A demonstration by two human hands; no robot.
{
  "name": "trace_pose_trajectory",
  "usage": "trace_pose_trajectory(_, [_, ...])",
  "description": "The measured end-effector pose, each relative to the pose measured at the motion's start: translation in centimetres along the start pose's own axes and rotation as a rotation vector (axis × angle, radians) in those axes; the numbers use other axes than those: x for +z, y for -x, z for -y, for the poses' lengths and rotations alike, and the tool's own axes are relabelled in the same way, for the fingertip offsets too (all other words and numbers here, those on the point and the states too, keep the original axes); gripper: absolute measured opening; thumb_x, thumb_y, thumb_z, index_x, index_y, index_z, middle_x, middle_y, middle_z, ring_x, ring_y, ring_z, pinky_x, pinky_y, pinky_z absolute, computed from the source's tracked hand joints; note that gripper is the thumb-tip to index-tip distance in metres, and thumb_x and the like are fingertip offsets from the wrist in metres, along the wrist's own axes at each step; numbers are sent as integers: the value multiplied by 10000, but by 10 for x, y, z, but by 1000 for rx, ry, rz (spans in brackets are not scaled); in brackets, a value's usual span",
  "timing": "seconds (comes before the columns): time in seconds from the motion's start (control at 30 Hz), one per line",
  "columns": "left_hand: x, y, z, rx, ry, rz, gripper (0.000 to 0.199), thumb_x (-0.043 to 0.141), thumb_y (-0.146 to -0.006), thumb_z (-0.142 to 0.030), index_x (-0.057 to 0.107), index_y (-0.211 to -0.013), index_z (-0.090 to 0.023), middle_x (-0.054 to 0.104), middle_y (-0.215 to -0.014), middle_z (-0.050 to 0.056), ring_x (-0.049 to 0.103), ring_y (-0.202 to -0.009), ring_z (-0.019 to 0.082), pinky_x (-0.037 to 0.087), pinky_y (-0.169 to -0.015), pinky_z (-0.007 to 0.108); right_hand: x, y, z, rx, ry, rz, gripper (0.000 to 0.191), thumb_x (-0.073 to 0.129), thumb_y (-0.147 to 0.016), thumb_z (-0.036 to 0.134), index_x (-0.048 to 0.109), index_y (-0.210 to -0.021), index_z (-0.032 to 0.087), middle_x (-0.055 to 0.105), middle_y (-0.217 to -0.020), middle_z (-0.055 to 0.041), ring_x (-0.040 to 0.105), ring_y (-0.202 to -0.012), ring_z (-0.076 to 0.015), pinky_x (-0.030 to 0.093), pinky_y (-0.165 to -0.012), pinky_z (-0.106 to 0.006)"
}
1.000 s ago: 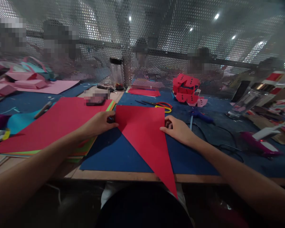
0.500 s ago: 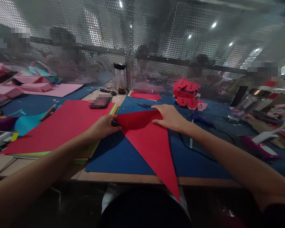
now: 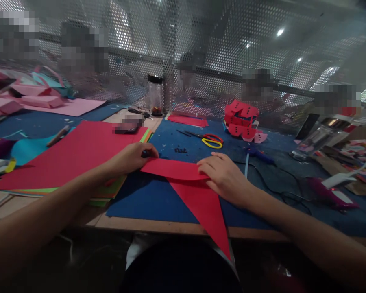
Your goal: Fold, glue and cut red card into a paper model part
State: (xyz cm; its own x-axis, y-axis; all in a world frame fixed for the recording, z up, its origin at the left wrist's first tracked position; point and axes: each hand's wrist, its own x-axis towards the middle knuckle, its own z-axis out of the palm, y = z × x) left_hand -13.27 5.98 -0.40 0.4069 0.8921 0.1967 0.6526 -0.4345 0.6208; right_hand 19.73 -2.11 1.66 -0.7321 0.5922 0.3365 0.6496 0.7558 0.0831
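- left hand (image 3: 137, 156) + right hand (image 3: 227, 175), so 2
- just 1 red sheet (image 3: 201, 207) in hand
- 1 pair of red-and-yellow scissors (image 3: 212, 142)
- 1 blue glue gun (image 3: 260, 154)
- 2 clear jars (image 3: 155, 94), black-lidded and gold-lidded
- some black bits (image 3: 180, 150), too tiny to count

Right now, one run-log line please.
left hand: at left end of red paper; right hand: on its right end; paper: far part folded over; scissors: beyond paper

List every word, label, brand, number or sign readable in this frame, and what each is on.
None can be read.
Folded red paper: no visible writing.
Red paper construction: black dots, no letters.
Purple-and-white device: too blurred to tell whether it carries markings.
Phone-like object: partly pixelated; nothing legible.
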Motion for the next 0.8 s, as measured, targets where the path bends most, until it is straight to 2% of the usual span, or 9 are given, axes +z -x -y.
trace_pose_trajectory(0.17, [-4,-1,1,-7,9,13,229,615,-836,-406,753,-912,-240,792,-1005,72,709,-970,281,544,-932,428,15,8,-4,-30,-27,-6,298,618,-865,45,595,-1114,205,708,-1258,-112,638,-1209,-268,388,-1134,-488])
trace_pose_trajectory(0.37, [-5,2,-14,-70,3,-3,400,556,-930,-564,754,-1010,-226,779,-1045,80,688,-967,273,523,-925,418,15,11,-4,-37,-87,10,265,625,-883,71,592,-1106,212,705,-1253,-100,634,-1213,-258,382,-1140,-485])
trace_pose_trajectory(0.47, [-3,3,-17,5,-58,-7,400,608,-898,-586,773,-964,-227,760,-1044,81,677,-977,271,516,-910,398,12,10,-3,-22,-114,22,239,613,-899,78,602,-1097,210,700,-1253,-94,628,-1217,-251,364,-1148,-475])
trace_pose_trajectory(0.57, [0,2,-13,125,-119,-5,343,670,-854,-555,784,-914,-238,741,-1014,80,658,-995,267,500,-934,395,5,8,-1,7,-181,31,120,657,-941,216,629,-1058,213,702,-1240,-100,625,-1206,-265,363,-1132,-478])
trace_pose_trajectory(0.67, [1,1,-8,162,-128,21,311,678,-854,-531,779,-917,-244,729,-1023,72,646,-1019,258,487,-967,394,0,6,-1,72,-317,43,239,651,-977,458,653,-991,219,719,-1187,-94,638,-1151,-265,419,-1051,-436])
trace_pose_trajectory(0.73, [2,1,-7,167,-120,40,304,681,-858,-528,775,-922,-247,722,-1031,69,644,-1020,253,486,-976,393,1,4,-3,134,-398,14,279,551,-1033,479,658,-1009,222,724,-1168,-85,643,-1127,-246,444,-1005,-399])
trace_pose_trajectory(0.8, [2,2,-7,170,-103,55,293,687,-860,-520,773,-925,-248,715,-1036,68,647,-1010,250,493,-968,393,6,3,-8,210,-403,-45,264,483,-1068,424,656,-1076,224,716,-1184,-85,639,-1137,-241,450,-1001,-390])
